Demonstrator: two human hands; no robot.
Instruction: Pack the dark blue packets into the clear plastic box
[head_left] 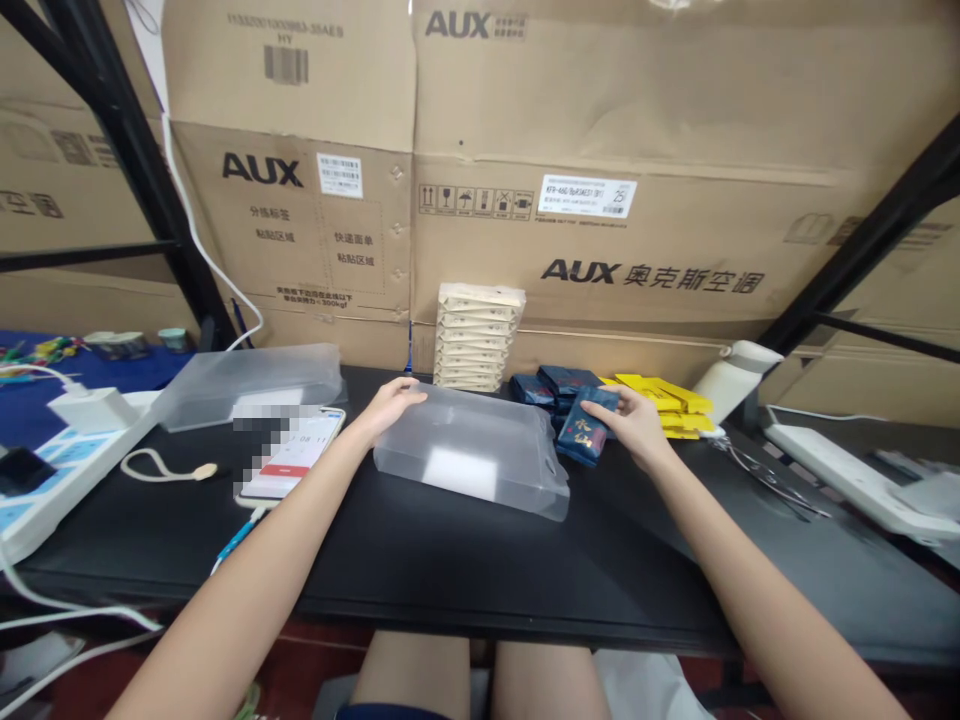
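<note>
A clear plastic box (pixel 495 435) lies flat on the black table in front of me. My left hand (pixel 394 405) grips its far left corner, thumb on top. Just beyond the box's right end, my right hand (pixel 634 420) pinches a dark blue packet (pixel 589 425) with gold characters on it. Behind that packet sits a pile of similar dark blue packets (pixel 534 390). Several yellow packets (pixel 679 405) are stacked to the right of it, partly hidden by my right hand. A tall stack of cream-coloured packets (pixel 480 335) stands behind the box, near the cardboard.
A second clear plastic box (pixel 255 380) and a phone (pixel 292 455) lie to the left, by a power strip (pixel 75 460). On the right are a white bottle (pixel 739 380), glasses (pixel 772 480) and another power strip (pixel 855 485). Cardboard (pixel 660 110) walls the back.
</note>
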